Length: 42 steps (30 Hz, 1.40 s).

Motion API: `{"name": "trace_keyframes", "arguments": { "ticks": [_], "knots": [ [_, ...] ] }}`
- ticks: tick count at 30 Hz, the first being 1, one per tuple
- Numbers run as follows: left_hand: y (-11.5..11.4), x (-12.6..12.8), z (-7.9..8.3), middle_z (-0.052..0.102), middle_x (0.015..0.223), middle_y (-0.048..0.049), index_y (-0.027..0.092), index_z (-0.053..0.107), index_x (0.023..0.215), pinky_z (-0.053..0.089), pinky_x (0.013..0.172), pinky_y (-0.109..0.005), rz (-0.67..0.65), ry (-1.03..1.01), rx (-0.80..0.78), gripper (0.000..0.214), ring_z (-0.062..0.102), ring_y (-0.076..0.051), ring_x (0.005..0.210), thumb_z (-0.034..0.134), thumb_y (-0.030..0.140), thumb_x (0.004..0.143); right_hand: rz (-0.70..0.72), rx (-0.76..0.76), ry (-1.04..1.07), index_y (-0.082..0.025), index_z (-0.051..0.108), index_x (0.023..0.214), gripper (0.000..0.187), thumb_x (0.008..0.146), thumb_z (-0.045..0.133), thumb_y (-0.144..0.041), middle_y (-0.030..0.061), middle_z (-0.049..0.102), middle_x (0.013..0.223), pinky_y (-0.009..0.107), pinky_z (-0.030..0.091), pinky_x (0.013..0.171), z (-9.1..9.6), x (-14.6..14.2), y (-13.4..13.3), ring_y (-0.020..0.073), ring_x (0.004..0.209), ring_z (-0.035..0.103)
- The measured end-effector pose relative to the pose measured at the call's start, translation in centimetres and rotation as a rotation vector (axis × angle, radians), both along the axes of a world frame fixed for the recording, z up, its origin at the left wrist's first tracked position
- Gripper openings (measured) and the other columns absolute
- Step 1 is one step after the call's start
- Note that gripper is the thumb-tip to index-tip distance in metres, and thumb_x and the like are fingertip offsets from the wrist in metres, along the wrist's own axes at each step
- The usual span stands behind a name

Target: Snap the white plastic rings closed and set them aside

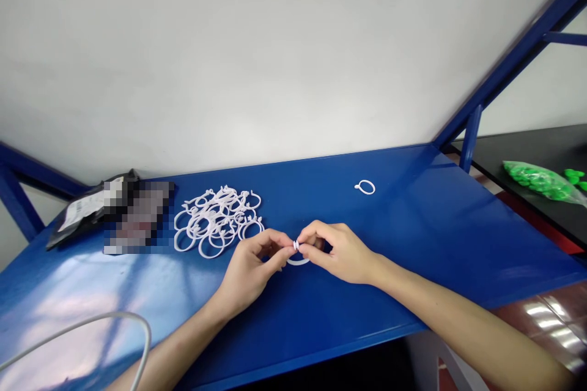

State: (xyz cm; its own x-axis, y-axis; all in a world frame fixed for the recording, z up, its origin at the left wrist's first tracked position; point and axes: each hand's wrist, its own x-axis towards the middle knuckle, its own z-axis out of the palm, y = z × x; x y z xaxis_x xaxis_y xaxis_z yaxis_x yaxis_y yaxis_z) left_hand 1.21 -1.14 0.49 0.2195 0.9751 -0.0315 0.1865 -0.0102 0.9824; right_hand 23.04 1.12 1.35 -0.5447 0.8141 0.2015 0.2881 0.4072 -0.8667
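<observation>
Between my two hands is a white plastic ring [298, 262], its small knobbed ends [296, 245] meeting at my fingertips. My left hand [257, 256] pinches one end with thumb and forefinger; my right hand [337, 250] pinches the other. Part of the ring is hidden behind the fingers. Just left of my left hand lies a loose pile of similar white rings [215, 219], several of them with their ends apart. A single white ring [366, 187], seemingly closed, rests on the blue table beyond my right hand.
A black plastic package [87, 210] and a blurred-out flat packet [142, 216] lie on the blue table [389, 311] at the left. A white cable [105, 316] loops across the front left. Right, a bag of green pieces [541, 181] sits on a black surface.
</observation>
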Motion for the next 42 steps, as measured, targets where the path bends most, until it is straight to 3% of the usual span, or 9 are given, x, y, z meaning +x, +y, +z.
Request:
{"name": "trace_keyframes", "arguments": {
  "ticks": [13,19,25,33,38,42],
  "knots": [
    [0.1,0.3,0.0,0.075,0.076,-0.0024,0.019,0.078,0.086,0.052,0.056,-0.021,0.051,-0.062,-0.048,0.02,0.062,-0.011,0.059,0.08,0.038,0.08,-0.025,-0.01,0.007,-0.022,0.067,0.1,0.011,0.098,0.065,-0.032,-0.0011,0.073,0.08,0.024,0.05,0.065,-0.3,-0.2,-0.1,0.0124,0.07,0.067],
    [-0.1,0.3,-0.1,0.078,0.075,-0.0021,0.022,0.082,0.086,0.051,0.057,-0.02,0.065,-0.003,0.067,0.013,0.064,-0.011,0.059,0.078,0.034,0.082,-0.036,-0.034,0.051,-0.021,0.067,0.095,0.01,0.097,0.065,-0.031,-0.0012,0.071,0.076,0.024,0.049,0.063,0.1,-0.4,-0.4,0.012,0.066,0.064],
    [-0.4,0.5,-0.2,0.079,0.078,-0.0018,0.024,0.082,0.088,0.056,0.062,-0.022,0.063,0.002,0.207,0.009,0.069,-0.013,0.063,0.075,0.03,0.087,-0.092,-0.166,0.08,-0.02,0.068,0.087,0.02,0.097,0.065,-0.037,0.0002,0.073,0.076,0.022,0.048,0.055,-0.2,-0.7,-0.9,0.0108,0.057,0.063],
    [-0.8,0.7,-0.6,0.079,0.078,-0.0029,0.024,0.081,0.087,0.057,0.064,-0.026,0.061,0.029,0.272,0.012,0.07,-0.015,0.064,0.074,0.033,0.09,-0.117,-0.225,0.107,-0.019,0.069,0.084,0.023,0.097,0.065,-0.038,0.0007,0.072,0.075,0.024,0.049,0.055,-0.8,-0.9,-1.1,0.0109,0.054,0.062],
    [-0.8,0.6,-0.8,0.079,0.081,-0.0037,0.022,0.079,0.089,0.058,0.064,-0.026,0.023,0.075,0.294,0.014,0.072,-0.016,0.066,0.071,0.033,0.093,-0.111,-0.196,0.078,-0.02,0.066,0.081,0.024,0.097,0.064,-0.037,-0.0009,0.069,0.072,0.023,0.047,0.055,-0.7,-1.0,-1.1,0.0101,0.054,0.06],
    [-0.1,0.1,-0.5,0.08,0.088,-0.0033,0.022,0.076,0.094,0.058,0.07,-0.026,-0.025,0.277,0.431,0.012,0.074,-0.017,0.074,0.067,0.029,0.095,-0.079,-0.132,0.022,-0.02,0.066,0.086,0.02,0.099,0.063,-0.035,-0.0016,0.071,0.073,0.023,0.047,0.056,-0.4,-0.9,-0.7,0.0111,0.057,0.063]
  ]
}}
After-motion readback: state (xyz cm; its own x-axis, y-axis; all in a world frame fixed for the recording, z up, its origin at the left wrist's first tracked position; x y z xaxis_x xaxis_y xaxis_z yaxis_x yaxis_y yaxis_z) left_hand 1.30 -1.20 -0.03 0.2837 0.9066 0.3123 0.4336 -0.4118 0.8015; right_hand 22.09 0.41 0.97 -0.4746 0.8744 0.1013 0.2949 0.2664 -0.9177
